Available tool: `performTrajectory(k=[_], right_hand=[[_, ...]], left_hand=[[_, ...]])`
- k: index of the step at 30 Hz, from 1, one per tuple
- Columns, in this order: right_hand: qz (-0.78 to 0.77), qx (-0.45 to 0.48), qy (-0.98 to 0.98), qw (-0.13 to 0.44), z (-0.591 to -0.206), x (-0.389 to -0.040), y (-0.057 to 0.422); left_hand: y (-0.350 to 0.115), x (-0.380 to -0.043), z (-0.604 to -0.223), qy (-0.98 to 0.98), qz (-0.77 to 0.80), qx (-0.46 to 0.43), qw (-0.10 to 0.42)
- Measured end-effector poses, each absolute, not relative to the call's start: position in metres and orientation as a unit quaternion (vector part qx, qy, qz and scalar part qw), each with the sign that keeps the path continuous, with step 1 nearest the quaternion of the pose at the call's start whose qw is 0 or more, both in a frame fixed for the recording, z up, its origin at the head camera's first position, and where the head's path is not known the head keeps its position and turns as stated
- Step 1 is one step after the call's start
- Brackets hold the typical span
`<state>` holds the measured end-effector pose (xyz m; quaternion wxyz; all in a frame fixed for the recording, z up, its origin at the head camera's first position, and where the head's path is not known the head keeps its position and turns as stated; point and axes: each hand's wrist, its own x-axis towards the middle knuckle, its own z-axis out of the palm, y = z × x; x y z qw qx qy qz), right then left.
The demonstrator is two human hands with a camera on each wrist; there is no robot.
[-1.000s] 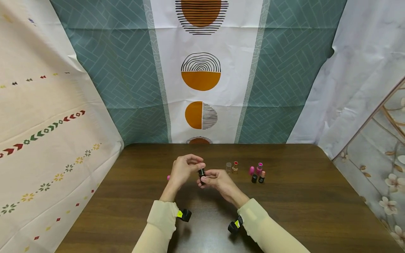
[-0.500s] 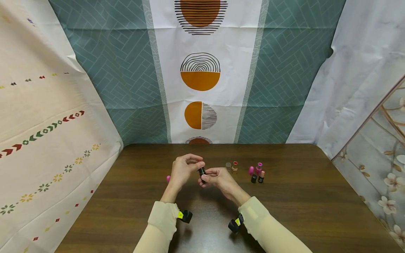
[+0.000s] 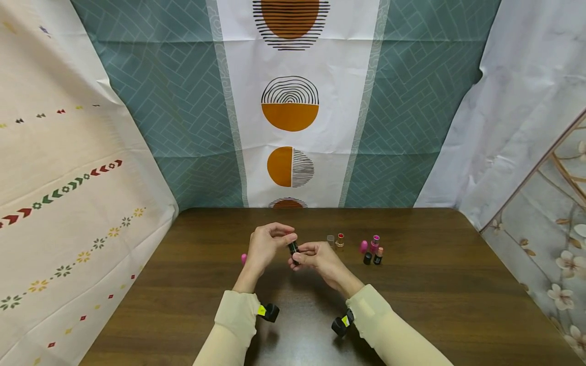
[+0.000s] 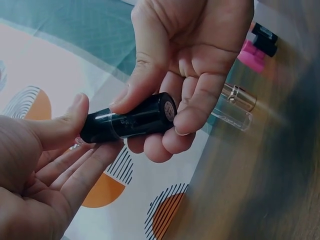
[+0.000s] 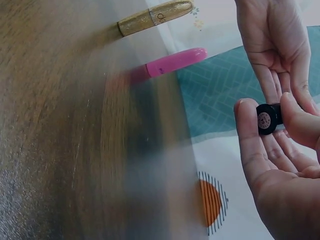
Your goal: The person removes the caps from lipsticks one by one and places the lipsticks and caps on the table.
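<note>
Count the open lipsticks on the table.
3: red one beyond the right hand; pink one farther right; peach one in front of it. Others may be hidden.

I see the right hand pinching a black tube, its round end label facing my right wrist camera. The left hand is just behind, its fingertips hidden. A pink tube and gold tube stand near each other on the wooden table.
</note>
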<state>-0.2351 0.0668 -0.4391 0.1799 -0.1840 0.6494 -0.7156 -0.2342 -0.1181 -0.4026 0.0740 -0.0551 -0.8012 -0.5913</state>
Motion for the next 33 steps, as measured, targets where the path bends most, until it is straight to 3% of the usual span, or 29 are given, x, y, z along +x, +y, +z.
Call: performTrajectory(k=[14, 22, 33], right_hand=[[-0.702, -0.178, 0.671, 0.157, -0.437, -0.234, 0.069], [-0.673, -0.162, 0.705, 0.156, -0.452, -0.23, 0.078], [-0.672, -0.17, 0.705, 0.147, -0.446, -0.238, 0.094]], left_hand=[[-0.115, -0.234, -0.403, -0.786, -0.613, -0.044, 0.07], [-0.127, -0.242, -0.384, -0.769, -0.624, -0.017, 0.136], [-0.12, -0.243, -0.387, -0.774, -0.62, -0.046, 0.12]])
